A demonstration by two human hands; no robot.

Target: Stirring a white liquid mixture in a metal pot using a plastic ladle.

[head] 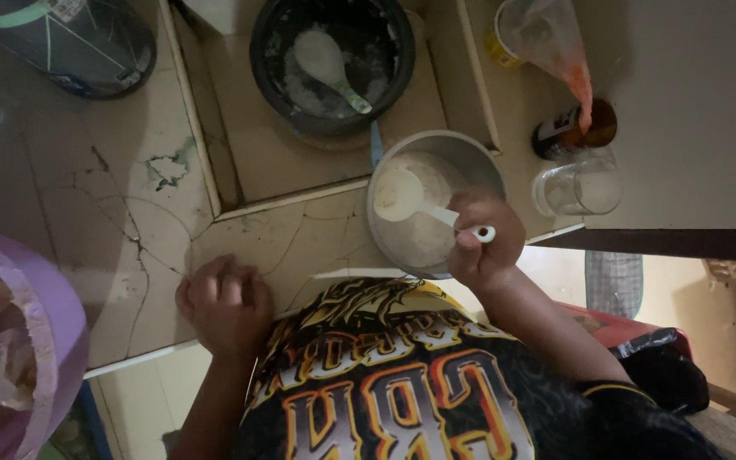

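Head view, looking straight down: one person in a dark shirt with orange and yellow print stands at a cracked, pale tiled desk (129, 213). Right hand (485, 243): fingers closed around the handle of a white plastic scoop (415, 200), whose round bowl lies inside a grey metal bowl (479, 162) of pale, floury contents; the hand rests on the near rim of that bowl. Left hand (225, 302): curled into a loose fist, knuckles down on the tiles near the front edge, holding nothing that can be seen, well apart from the right hand. Metal bowl: sits at the corner where the desk meets a recessed square section. Recess: carries a dark round pot (331, 64) with white residue, a white spoon with a pale green handle (327, 64) lying inside it. To the right of the metal bowl, on a lighter surface: a clear drinking glass (578, 187), just beside a brown bottle (574, 128); above these, a clear plastic bag with orange-red contents at its tip (555, 47). Far left edge: a pink-purple plastic tub (53, 341), partly in view, contents not legible. Upper left: a dark rounded object with a green stripe (70, 43), kind not determinable.
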